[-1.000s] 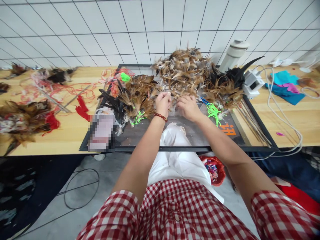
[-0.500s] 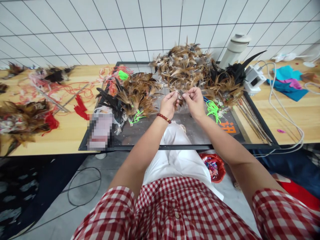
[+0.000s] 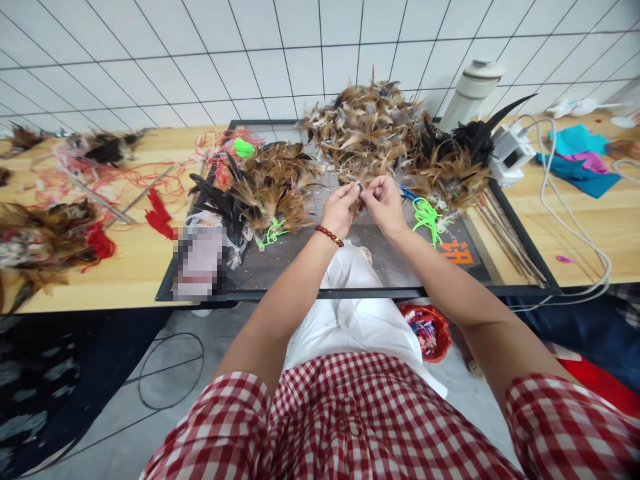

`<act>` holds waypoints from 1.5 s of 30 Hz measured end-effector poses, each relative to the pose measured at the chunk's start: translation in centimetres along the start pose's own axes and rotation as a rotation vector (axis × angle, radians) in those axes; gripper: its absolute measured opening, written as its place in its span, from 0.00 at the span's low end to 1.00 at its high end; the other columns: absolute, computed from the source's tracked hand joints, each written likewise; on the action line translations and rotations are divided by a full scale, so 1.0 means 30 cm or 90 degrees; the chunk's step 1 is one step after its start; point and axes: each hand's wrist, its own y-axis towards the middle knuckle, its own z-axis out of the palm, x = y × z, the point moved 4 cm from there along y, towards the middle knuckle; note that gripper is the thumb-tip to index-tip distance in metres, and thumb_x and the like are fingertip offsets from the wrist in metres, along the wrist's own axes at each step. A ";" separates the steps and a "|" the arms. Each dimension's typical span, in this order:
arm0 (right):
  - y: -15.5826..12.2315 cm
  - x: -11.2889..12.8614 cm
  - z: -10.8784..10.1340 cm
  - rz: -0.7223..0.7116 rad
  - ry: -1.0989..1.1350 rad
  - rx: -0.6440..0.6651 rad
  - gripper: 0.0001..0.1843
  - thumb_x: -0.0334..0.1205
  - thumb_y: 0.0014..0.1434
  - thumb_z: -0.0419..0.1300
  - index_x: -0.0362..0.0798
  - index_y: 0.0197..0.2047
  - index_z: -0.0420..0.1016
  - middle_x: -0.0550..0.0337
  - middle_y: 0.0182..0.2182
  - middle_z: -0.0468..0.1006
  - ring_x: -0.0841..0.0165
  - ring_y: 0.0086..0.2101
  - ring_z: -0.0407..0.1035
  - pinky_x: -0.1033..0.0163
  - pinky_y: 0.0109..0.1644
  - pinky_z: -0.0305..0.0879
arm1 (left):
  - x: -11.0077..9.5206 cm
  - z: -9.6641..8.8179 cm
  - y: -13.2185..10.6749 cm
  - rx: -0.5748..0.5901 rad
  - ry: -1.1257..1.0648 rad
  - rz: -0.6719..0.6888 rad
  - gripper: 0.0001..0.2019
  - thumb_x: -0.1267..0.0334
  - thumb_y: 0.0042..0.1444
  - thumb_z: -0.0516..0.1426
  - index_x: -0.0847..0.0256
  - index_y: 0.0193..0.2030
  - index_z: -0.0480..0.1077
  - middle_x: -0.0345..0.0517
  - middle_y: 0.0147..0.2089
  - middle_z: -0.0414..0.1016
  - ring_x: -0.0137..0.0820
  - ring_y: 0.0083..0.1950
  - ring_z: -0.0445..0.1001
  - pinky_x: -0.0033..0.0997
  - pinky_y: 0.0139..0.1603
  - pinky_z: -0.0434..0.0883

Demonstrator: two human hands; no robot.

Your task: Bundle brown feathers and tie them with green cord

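Note:
My left hand [image 3: 341,208], with a dark red bead bracelet [image 3: 329,235] on its wrist, is closed in a pinch. My right hand [image 3: 384,203] pinches too, its fingertips meeting those of the left. Between them shows a bit of a small brownish feather [image 3: 358,208], mostly hidden by the fingers. Just beyond the hands rises a large heap of brown feathers [image 3: 367,130]. Bunches of brown and black feathers [image 3: 273,180] lie to the left, with bright green cord [image 3: 275,231] at their near end. Another green cord bundle [image 3: 426,217] lies right of my right hand.
A black-framed glass panel [image 3: 280,273] covers this part of the wooden table. Around its right side are thin sticks [image 3: 510,233], a white charger [image 3: 511,157] with cables, and a pale bottle [image 3: 470,93]. Red tassels [image 3: 161,215] lie left. A red basket [image 3: 435,333] stands below.
My two hands have drawn slightly closer, fingertips now touching, and less of the feather shows. The view has shifted a little; the things on the table lie as before.

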 end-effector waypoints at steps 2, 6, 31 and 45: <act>0.000 -0.001 -0.001 0.000 -0.013 0.010 0.27 0.62 0.50 0.72 0.54 0.37 0.65 0.71 0.23 0.67 0.72 0.25 0.63 0.64 0.32 0.64 | 0.000 -0.007 0.013 -0.009 0.000 0.029 0.10 0.63 0.51 0.72 0.62 0.34 0.76 0.37 0.30 0.77 0.22 0.33 0.76 0.24 0.41 0.72; 0.001 0.011 -0.013 -0.019 -0.029 -0.008 0.26 0.66 0.51 0.70 0.53 0.40 0.74 0.64 0.32 0.77 0.69 0.33 0.71 0.60 0.41 0.70 | -0.015 -0.021 0.023 -0.034 0.068 0.103 0.09 0.63 0.51 0.71 0.61 0.30 0.76 0.36 0.28 0.76 0.21 0.32 0.75 0.22 0.40 0.72; 0.079 -0.001 -0.086 -0.124 -0.263 -0.024 0.21 0.60 0.63 0.60 0.50 0.37 0.73 0.60 0.32 0.75 0.67 0.34 0.67 0.59 0.42 0.66 | -0.064 -0.015 0.002 -0.056 0.125 0.038 0.10 0.69 0.58 0.66 0.64 0.27 0.72 0.35 0.20 0.68 0.16 0.19 0.58 0.18 0.20 0.51; 0.097 0.065 0.004 -0.093 -0.769 0.247 0.07 0.41 0.54 0.64 0.48 0.30 0.81 0.51 0.35 0.82 0.58 0.38 0.72 0.55 0.44 0.63 | -0.090 -0.084 0.057 -0.163 0.019 0.058 0.09 0.62 0.59 0.66 0.62 0.34 0.72 0.31 0.23 0.67 0.13 0.18 0.55 0.15 0.19 0.49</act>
